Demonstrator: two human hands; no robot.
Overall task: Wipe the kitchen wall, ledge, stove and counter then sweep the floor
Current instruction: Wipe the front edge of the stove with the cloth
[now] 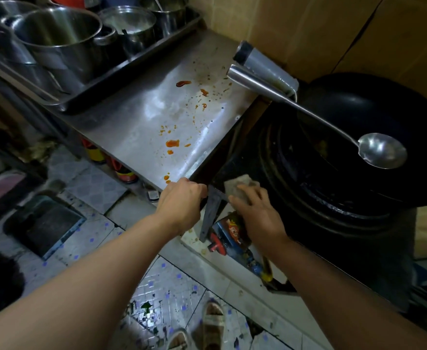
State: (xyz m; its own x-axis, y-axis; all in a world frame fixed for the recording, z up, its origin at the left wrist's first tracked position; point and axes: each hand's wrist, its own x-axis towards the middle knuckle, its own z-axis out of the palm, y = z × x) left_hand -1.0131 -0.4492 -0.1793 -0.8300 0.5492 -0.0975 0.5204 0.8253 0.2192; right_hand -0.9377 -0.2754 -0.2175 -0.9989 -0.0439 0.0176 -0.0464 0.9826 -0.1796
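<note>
Stove-wiping stage, task judged early: right hand (255, 213) presses a rag (240, 185) flat-fingered on the stove (295, 198) front corner; left hand (182, 200) grips the adjoining steel counter (144, 117) corner, sauce spots unwiped; floor (162, 294) below unswept.

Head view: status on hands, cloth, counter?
Left hand grips counter corner. Right hand presses cloth flat on stove edge. Orange spills on counter unwiped. Ladle over wok.
</note>
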